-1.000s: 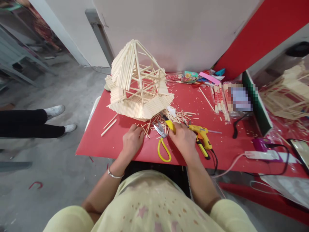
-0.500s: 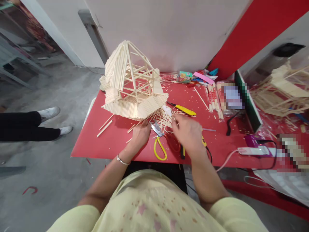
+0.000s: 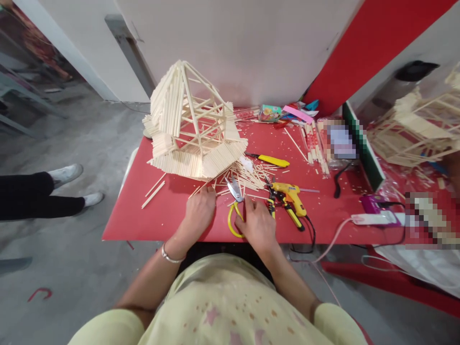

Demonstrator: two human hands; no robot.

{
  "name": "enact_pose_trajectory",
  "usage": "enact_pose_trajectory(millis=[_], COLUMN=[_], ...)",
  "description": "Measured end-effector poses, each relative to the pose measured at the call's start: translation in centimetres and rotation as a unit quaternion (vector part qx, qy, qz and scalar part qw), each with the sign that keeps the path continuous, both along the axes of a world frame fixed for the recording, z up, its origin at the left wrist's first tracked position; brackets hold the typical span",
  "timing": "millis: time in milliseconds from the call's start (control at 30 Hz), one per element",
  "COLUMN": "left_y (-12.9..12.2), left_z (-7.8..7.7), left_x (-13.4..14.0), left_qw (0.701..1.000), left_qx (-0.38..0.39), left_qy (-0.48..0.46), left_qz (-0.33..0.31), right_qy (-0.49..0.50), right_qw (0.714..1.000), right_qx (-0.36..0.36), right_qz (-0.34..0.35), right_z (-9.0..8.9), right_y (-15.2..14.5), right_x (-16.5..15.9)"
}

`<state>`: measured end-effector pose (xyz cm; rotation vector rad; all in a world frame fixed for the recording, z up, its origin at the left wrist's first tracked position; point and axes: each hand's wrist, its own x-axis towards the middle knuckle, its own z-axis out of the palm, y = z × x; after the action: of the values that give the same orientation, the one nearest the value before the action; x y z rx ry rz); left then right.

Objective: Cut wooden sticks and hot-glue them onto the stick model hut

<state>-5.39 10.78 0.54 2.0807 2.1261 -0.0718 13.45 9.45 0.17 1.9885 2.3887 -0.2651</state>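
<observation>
My right hand [image 3: 258, 223] is closed over the handles of the scissors [image 3: 234, 191], with its thumb by the yellow loop. Their steel blades lie slightly apart, pointing away toward loose sticks. My left hand [image 3: 199, 209] rests at the table's front part with its fingers curled together; whatever they pinch is hidden. Just beyond both hands stands a pavilion-like model [image 3: 194, 129] built from thin wooden sticks, its roof partly covered. A pile of short cut sticks [image 3: 251, 177] lies against its right front edge.
On the red table [image 3: 125, 211] right of my hands lie a yellow glue gun [image 3: 293, 194], yellow-and-black pliers [image 3: 293, 215] and a yellow utility knife [image 3: 273, 160]. A green board [image 3: 362, 146] stands at right, near another stick model [image 3: 413, 124]. A person's legs [image 3: 43, 191] show at left.
My right hand has moved left and toward me, onto the scissors' handles, uncovering the glue gun and pliers. My left hand has drawn back slightly from the model.
</observation>
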Motion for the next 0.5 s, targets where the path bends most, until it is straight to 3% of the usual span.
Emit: enact_pose_trajectory(millis=[67,167,267,367,500], left_y=[-1.2,-2.9,-3.9,-4.1,-3.0], left_z=[0.6,1.1,1.5,2.6,5.6], left_x=[-1.4,-3.1,-3.5,-2.7,-2.1], left_qw=[0.999,0.975,0.907,0.836,0.734], left_qx=[0.01,0.066,0.112,0.1,0.084], left_qy=[-0.048,-0.208,-0.4,-0.534,-0.667], left_qz=[0.022,0.042,0.072,0.077,0.1], right_qy=[0.014,0.088,0.269,0.449,0.517], right_qw=[1.0,0.995,0.962,0.89,0.846], right_qx=[0.009,0.025,-0.01,-0.042,0.059], right_qz=[0.01,0.031,0.051,0.067,0.112], right_z=[0.2,0.7,1.7,3.7,8.3], right_y=[-0.1,-0.4,-0.4,0.2,2.6], right_x=[0.2,0.2,-0.5,-2.1,-4.8])
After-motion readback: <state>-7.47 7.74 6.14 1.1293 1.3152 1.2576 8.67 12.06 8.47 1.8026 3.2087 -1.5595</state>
